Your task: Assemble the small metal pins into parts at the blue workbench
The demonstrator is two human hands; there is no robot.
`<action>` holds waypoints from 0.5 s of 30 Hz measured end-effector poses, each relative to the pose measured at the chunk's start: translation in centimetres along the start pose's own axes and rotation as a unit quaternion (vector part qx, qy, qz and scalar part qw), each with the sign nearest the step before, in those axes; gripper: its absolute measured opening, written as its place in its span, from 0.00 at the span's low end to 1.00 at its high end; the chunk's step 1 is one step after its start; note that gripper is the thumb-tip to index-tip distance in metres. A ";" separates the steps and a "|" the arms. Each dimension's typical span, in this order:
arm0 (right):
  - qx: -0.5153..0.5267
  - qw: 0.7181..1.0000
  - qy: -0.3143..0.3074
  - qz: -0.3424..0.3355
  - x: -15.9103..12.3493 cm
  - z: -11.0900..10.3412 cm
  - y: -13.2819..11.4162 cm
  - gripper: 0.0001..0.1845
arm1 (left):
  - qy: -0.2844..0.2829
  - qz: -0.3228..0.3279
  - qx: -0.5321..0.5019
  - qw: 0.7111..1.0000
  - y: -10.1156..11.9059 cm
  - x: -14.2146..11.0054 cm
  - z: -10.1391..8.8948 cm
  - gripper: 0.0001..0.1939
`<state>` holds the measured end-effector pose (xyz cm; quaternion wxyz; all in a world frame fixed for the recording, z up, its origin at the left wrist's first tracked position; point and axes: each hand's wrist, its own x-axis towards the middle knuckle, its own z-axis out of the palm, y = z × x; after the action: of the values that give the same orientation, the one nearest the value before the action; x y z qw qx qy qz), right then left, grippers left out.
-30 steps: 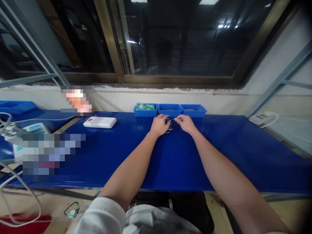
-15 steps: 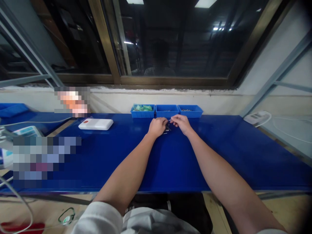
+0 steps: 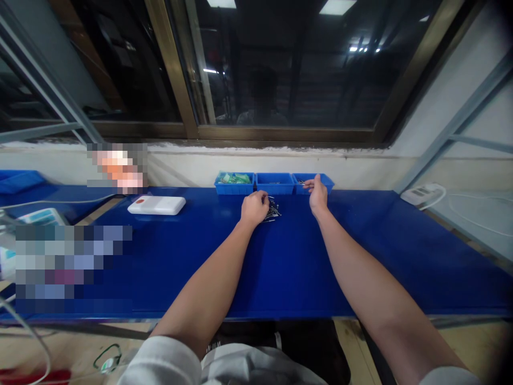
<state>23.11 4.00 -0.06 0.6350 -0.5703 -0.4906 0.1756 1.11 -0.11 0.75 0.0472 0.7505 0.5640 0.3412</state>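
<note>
A small pile of thin metal pins or screws [image 3: 273, 210] lies on the blue tabletop. Beside its left edge is my left hand [image 3: 255, 207], its fingers curled and pinched together; whatever they grip is hidden. My right hand [image 3: 318, 195] is at the front of the right blue bin [image 3: 326, 187], fingers loosely apart and pointing left over its rim. Similar thin metal pieces [image 3: 301, 182] show in that bin near my fingertips. Adjoining it are the middle blue bin [image 3: 274, 188], with a few small pieces inside, and the left blue bin [image 3: 234, 188], holding green-tinted plastic packets.
A white power-bank-like box [image 3: 157, 205] rests on the blue table [image 3: 192, 256] to the left. At the far right sits a white device with a cable [image 3: 422, 193]. Cables and a scale-like device [image 3: 42, 216] stand at the left, near a blurred-out patch. A window is behind the bins.
My right hand has moved from the pile, where it pinched a thin piece near my left hand, up and right to the right bin. My left hand has shifted slightly left, exposing more of the pile.
</note>
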 end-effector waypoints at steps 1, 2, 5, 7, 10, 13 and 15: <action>0.012 1.000 -0.003 0.004 0.2 -0.1 0.0 0.41 | 0.002 0.003 0.000 1.000 0.0 0.0 0.0 0.14; 0.024 1.000 -0.011 0.007 0.4 -0.2 -0.1 0.42 | 0.004 0.007 0.000 1.000 0.0 0.0 0.0 0.14; 0.048 0.998 -0.033 0.018 0.7 -0.5 -0.1 0.44 | 0.005 0.010 0.001 1.000 0.1 0.0 -0.1 0.14; 0.053 0.998 -0.032 0.023 0.8 -0.6 0.0 0.44 | 0.002 0.006 0.003 1.000 0.2 -0.1 -0.2 0.14; 0.064 0.997 -0.031 0.026 0.9 -0.7 0.2 0.43 | 0.001 0.007 0.006 1.000 0.2 -0.1 -0.1 0.14; 0.062 0.996 -0.056 0.041 1.0 -0.8 0.5 0.43 | 0.006 0.013 0.002 1.000 -0.1 -0.2 0.2 0.13; 0.054 0.994 -0.076 0.055 0.9 -0.7 0.7 0.43 | 0.012 0.014 -0.005 1.000 -0.2 -0.1 0.3 0.13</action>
<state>24.35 4.53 -0.20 0.6152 -0.5466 -0.4951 0.2787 1.11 -0.06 0.34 0.0395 0.7541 0.5518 0.3539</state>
